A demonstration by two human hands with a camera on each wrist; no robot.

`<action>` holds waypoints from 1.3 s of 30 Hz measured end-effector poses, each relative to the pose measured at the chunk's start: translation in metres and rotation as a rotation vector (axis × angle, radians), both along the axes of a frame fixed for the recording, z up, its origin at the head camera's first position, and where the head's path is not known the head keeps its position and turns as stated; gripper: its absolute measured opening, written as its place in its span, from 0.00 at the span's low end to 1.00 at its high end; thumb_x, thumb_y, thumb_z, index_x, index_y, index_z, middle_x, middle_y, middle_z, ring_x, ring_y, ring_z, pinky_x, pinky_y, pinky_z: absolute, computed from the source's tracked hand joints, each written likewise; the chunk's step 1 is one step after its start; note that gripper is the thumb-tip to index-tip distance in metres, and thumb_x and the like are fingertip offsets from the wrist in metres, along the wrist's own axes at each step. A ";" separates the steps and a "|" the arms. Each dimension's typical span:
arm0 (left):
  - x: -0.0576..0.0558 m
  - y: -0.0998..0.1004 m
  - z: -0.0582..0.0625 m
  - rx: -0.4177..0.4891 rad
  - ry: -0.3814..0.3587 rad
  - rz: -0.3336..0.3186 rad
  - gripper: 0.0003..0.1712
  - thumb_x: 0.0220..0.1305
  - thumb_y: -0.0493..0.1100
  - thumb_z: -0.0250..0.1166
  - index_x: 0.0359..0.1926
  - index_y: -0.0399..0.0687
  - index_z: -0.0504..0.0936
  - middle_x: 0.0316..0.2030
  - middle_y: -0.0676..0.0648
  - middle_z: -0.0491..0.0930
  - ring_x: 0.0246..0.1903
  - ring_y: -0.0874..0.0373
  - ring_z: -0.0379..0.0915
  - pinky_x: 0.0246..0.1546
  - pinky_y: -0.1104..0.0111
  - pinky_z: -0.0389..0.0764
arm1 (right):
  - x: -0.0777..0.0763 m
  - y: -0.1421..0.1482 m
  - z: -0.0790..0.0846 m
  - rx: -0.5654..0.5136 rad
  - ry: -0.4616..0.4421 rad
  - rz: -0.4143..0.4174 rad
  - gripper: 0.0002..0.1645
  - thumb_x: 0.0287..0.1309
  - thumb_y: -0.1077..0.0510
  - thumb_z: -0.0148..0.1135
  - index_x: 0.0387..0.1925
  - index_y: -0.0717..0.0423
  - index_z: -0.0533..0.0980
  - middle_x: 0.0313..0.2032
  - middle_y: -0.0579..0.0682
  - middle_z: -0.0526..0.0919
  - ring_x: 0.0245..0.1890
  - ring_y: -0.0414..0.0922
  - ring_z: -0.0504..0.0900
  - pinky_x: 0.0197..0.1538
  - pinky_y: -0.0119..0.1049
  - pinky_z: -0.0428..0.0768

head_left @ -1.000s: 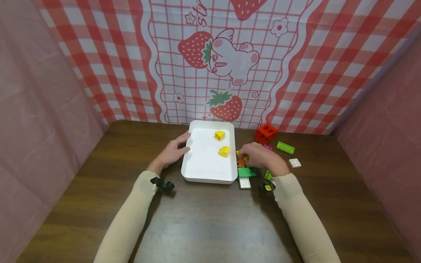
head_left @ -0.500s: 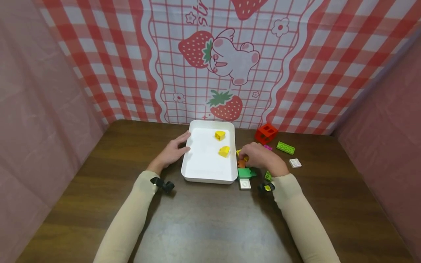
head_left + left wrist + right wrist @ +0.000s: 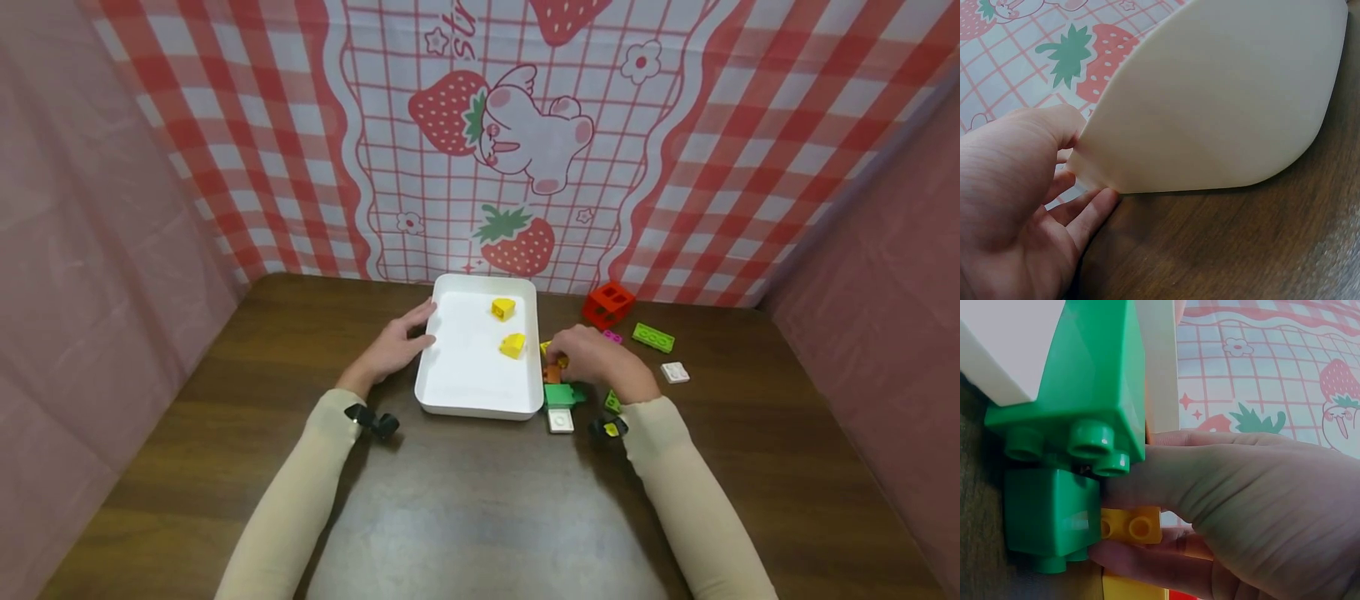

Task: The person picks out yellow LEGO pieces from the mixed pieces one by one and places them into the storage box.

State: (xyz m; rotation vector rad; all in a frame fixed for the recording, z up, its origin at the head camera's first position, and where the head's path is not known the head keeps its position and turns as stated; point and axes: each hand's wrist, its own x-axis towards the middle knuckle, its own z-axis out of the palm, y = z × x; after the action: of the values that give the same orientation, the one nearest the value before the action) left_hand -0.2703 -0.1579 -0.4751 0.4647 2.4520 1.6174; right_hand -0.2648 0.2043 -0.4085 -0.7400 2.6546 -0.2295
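My left hand (image 3: 392, 348) rests against the left side of the white tray (image 3: 468, 375). In the left wrist view its thumb is at the rim, its fingers lower on the outer wall (image 3: 1210, 112). Two yellow toy bricks, one farther back (image 3: 503, 309) and one nearer (image 3: 513, 345), lie in the tray. Just right of the tray, my right hand (image 3: 592, 357) reaches into a cluster of bricks. In the right wrist view its thumb and fingers are around a yellow-orange studded brick (image 3: 1132, 526), partly hidden. An orange brick (image 3: 552, 374) and a green brick (image 3: 558, 396) are close by.
A white square piece (image 3: 560, 421) lies in front of the green brick. Beyond the right hand are a red frame block (image 3: 609, 305), a magenta piece (image 3: 612, 336), a lime plate (image 3: 653, 337) and another white piece (image 3: 675, 372). A patterned cloth (image 3: 525, 192) hangs behind the table.
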 end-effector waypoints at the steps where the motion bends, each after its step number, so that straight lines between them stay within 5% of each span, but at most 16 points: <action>1: 0.000 0.000 0.000 0.001 -0.001 0.000 0.40 0.85 0.34 0.59 0.89 0.39 0.56 0.93 0.39 0.47 0.93 0.38 0.40 0.92 0.40 0.50 | 0.000 0.000 0.000 0.000 0.001 0.002 0.12 0.68 0.62 0.79 0.51 0.51 0.91 0.48 0.52 0.93 0.44 0.48 0.84 0.58 0.47 0.93; 24: 0.002 0.001 0.002 -0.006 0.001 0.004 0.40 0.85 0.35 0.59 0.89 0.39 0.56 0.93 0.40 0.48 0.93 0.38 0.40 0.92 0.40 0.50 | 0.004 -0.001 0.007 -0.024 0.002 -0.040 0.09 0.69 0.64 0.76 0.48 0.50 0.91 0.51 0.53 0.91 0.48 0.50 0.83 0.58 0.49 0.92; 39: 0.002 0.001 0.001 -0.007 0.005 0.004 0.39 0.85 0.35 0.59 0.89 0.38 0.57 0.93 0.39 0.47 0.93 0.38 0.40 0.92 0.40 0.50 | 0.007 0.005 0.019 -0.072 0.133 -0.049 0.07 0.68 0.64 0.77 0.45 0.51 0.92 0.50 0.54 0.89 0.47 0.50 0.84 0.58 0.50 0.93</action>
State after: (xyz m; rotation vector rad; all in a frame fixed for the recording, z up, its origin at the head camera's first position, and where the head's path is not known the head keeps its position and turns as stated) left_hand -0.2684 -0.1568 -0.4738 0.4639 2.4632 1.6103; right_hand -0.2583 0.2098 -0.3898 -0.7366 2.8063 -0.3007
